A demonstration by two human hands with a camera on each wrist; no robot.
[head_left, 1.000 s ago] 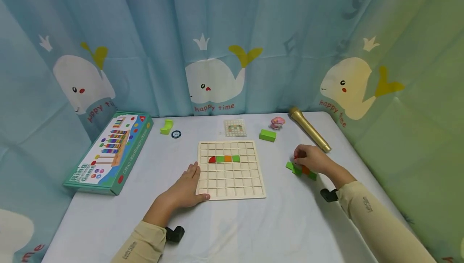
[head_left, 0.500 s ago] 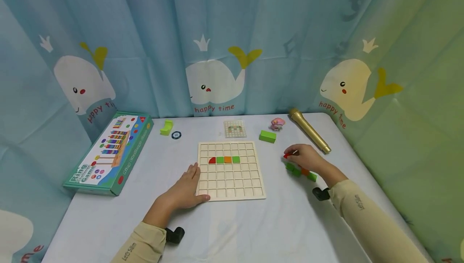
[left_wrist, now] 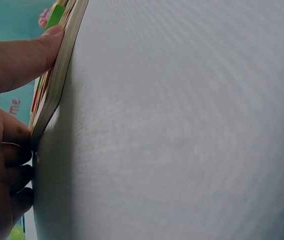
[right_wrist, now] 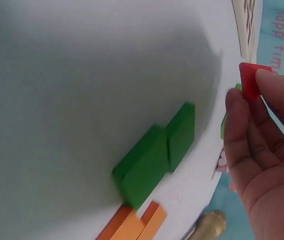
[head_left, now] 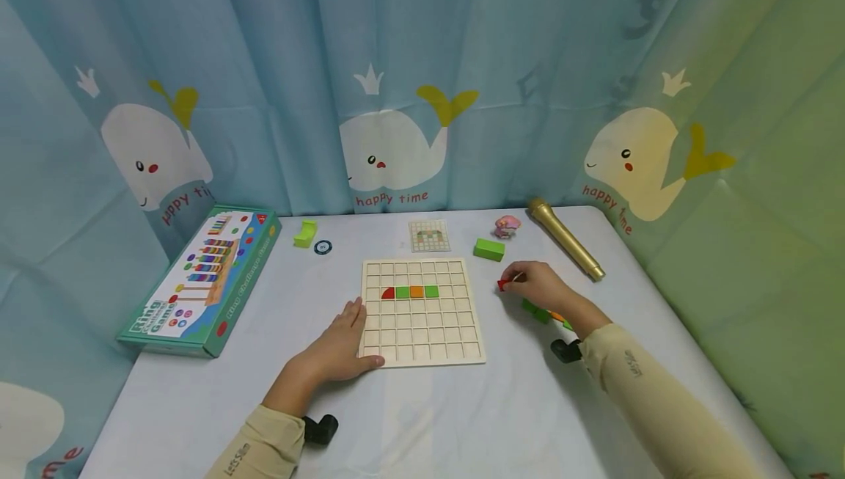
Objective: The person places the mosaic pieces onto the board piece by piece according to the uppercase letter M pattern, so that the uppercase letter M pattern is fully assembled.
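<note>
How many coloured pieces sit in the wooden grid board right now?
4: on the board, in one row, sit a red piece, a green piece, an orange piece and another green piece.

Soft, even light from above; faint shadows on the table (head_left: 462,420); wrist views blurred up close, edges bent.

Grid board (head_left: 422,310) at centre of surface (head_left: 422,420); row of four tiles (head_left: 409,292) in its cells. Left hand (head_left: 337,347) against board's left edge. Right hand (head_left: 538,284) right of board, pinching small tile (head_left: 503,285); loose tiles (head_left: 538,312) beside it. Pattern card (head_left: 429,235) behind board. Block (head_left: 488,249), microphone (head_left: 564,238) behind right hand. Game box (head_left: 205,277) far left.
</note>
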